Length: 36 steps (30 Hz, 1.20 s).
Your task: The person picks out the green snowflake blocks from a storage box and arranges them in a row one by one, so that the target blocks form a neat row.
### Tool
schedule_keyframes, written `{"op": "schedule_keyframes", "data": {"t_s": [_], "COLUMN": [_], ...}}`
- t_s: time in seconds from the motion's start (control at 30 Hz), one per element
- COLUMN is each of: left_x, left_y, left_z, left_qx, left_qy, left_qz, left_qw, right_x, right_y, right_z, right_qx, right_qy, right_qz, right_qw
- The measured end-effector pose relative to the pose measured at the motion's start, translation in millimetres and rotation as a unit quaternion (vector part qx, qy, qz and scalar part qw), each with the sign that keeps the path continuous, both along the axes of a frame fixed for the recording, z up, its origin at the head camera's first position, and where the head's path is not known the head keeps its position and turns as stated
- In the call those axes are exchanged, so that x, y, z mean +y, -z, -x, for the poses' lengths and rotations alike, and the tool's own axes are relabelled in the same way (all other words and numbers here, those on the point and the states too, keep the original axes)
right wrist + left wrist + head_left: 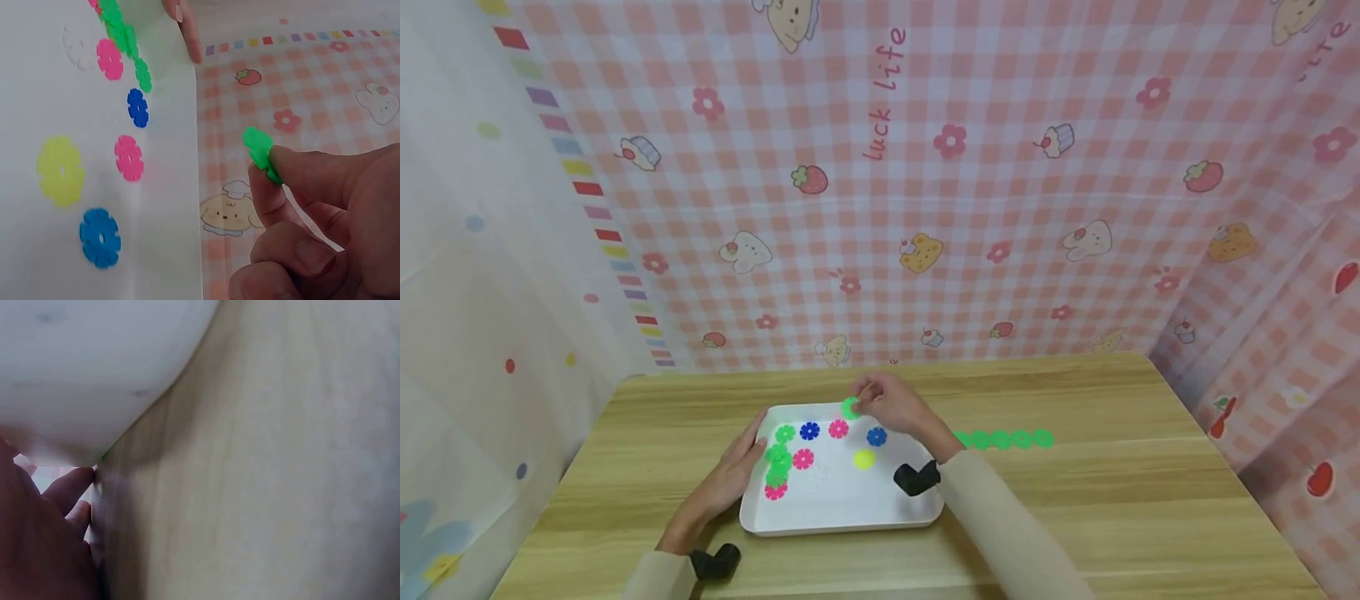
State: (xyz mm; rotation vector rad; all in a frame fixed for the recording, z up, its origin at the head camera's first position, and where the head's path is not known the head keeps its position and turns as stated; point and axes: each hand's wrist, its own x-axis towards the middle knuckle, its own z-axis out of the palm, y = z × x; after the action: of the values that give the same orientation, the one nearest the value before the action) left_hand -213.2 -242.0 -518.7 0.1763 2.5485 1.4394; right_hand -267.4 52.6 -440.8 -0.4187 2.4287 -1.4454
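A white tray (842, 508) lies on the table with flower-shaped plastic discs in it. At its left side my left hand (734, 472) holds the rim, thumb over the edge and fingers along the outer wall. Between thumb and forefinger, my right hand (891, 406) pinches a green flower disc (258, 147) above the tray's far edge. Inside the tray are a dark blue disc (809, 431), a lighter blue disc (876, 437), a yellow disc (864, 459), pink discs (803, 459), a clear disc (77, 45) and overlapping green discs (778, 457) at the left.
To the tray's right, a row of green discs (1002, 439) lies on the wooden table (1112, 500); my right forearm passes close to its left end. A pink checked cloth (850, 208) hangs behind the table. Black wrist mounts (917, 478) sit on both wrists.
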Motion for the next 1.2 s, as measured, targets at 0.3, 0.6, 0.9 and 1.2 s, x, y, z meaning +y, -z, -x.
{"op": "schedule_keyframes", "data": {"t_s": [0.3, 0.6, 0.9, 1.2], "left_x": [-0.6, -2.3, -1.9, -1.7], "left_y": [-1.0, -0.5, 0.9, 0.5], "left_z": [0.7, 1.0, -0.4, -0.7], "left_qx": [0.0, 0.007, 0.004, 0.004], "left_qy": [0.0, 0.0, 0.0, 0.0], "left_qz": [0.004, 0.004, 0.0, -0.003], "left_qw": [1.0, 1.0, 1.0, 1.0], "right_x": [30, 58, 105, 159], "right_y": [-2.1, -0.5, 9.1, 17.6], "right_z": [-1.2, -2.8, -12.8, -28.5], "right_qx": [0.02, 0.032, 0.03, 0.006], "right_qy": [0.021, 0.04, 0.053, 0.091], "right_qz": [0.004, 0.013, 0.026, 0.055], "right_qw": [0.9996, 0.9986, 0.9978, 0.9943]}}
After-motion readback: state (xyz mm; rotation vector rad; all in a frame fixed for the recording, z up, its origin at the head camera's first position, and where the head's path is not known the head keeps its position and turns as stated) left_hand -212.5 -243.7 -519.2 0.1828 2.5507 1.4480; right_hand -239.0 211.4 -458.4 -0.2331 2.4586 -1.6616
